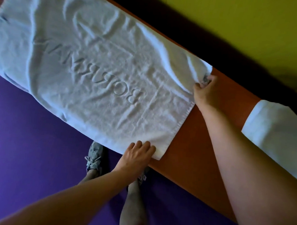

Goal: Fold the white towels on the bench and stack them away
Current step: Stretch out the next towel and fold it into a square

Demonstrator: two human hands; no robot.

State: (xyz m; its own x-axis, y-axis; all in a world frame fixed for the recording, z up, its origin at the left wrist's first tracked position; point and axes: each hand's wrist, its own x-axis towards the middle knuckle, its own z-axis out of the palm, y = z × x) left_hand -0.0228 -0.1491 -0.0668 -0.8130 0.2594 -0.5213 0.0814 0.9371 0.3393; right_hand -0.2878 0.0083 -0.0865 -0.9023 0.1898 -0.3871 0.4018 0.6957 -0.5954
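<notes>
While both hands sit at the near short edge of the large white embossed terry towel (87, 69), its long axis runs away up-left along the orange-brown bench (204, 133), so the free length lies ahead of the fingers. Right hand (205, 93) has fingers pinched on the far corner of that edge; left hand (137, 153) lies flat with fingers spread, pressing the near corner, not gripping. Towel is spread open, wrinkled, raised lettering visible, front edge hanging over the bench toward the purple floor (27, 156). A folded white towel (276, 135) sits well apart on the right. Likely next: carry this edge forward.
</notes>
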